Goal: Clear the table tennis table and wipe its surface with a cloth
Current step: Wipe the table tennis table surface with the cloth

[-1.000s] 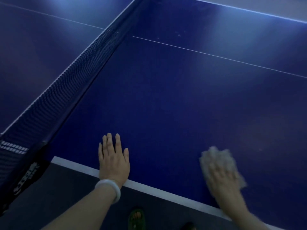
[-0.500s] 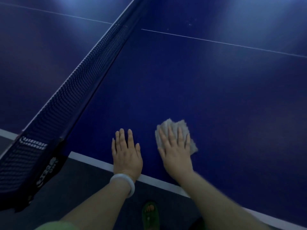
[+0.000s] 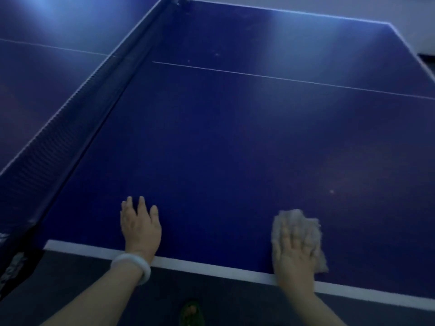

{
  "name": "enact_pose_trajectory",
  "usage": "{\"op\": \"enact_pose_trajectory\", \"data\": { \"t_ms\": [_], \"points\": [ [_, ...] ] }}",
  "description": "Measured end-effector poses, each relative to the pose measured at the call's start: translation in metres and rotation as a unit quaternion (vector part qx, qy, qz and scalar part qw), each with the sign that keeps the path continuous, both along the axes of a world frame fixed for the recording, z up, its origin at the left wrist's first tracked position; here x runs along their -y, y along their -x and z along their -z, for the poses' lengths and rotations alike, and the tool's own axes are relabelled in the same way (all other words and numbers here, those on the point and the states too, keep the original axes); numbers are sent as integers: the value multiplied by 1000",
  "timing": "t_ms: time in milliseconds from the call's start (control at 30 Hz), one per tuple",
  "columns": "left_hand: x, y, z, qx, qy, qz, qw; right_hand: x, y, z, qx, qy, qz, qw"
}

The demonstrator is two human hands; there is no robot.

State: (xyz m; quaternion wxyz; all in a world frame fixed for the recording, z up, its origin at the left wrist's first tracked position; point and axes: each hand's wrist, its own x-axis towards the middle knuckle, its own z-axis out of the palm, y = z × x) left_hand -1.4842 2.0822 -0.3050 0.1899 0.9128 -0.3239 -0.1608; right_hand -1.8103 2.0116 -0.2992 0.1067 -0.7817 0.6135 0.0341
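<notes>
A: Fingers (image 3: 290, 241) of right hand (image 3: 294, 257) straight and spread, pressing the crumpled grey cloth (image 3: 302, 231) flat on the dark blue table tennis table (image 3: 235, 149), just inside its white near edge line.

B: Left hand (image 3: 141, 228)?

A: Flat on the table, fingers extended, holding nothing. White bangle (image 3: 133, 267) at the wrist. Dark net (image 3: 70, 118) off to its left.

I see open blue table tennis table (image 3: 235, 149) ahead and right of my hands; only the net (image 3: 70, 118) walls off the left half.
</notes>
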Motion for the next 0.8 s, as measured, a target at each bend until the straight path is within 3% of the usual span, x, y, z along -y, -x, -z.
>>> {"op": "enact_pose_trajectory", "data": {
  "t_ms": [100, 167, 233, 300, 400, 467, 567, 633, 700, 733, 800],
  "points": [
    [28, 54, -12, -2, 51, 85, 995, -13, 33, 4, -17, 30, -241, 970],
    [47, 103, -15, 17, 57, 185, 981, 3, 80, -1, -51, 62, -272, 959],
    [67, 151, -13, 25, 49, 260, 964, 23, 133, -4, -94, 80, -184, 975],
    [87, 195, -10, 37, 26, 311, 949, 37, 178, -9, -109, 61, -24, 992],
    [111, 254, -6, 47, -19, 318, 947, 46, 190, -7, -19, 25, 230, 973],
    [121, 280, -3, 46, -44, 278, 959, 47, 171, -3, 6, 10, 268, 963],
    [126, 298, 4, 79, -63, 237, 966, 40, 149, 9, -3, 51, 51, 997],
    [124, 302, 5, 99, -63, 235, 965, 45, 167, 9, 10, 57, -117, 991],
    [124, 303, 5, 108, -65, 230, 965, 64, 210, 1, -20, 85, -209, 974],
    [125, 304, 5, 113, -72, 228, 964, 72, 235, 0, -53, 103, -214, 970],
    [126, 306, 5, 127, -87, 226, 962, 89, 289, -2, -112, 99, -82, 985]
  ]
}}
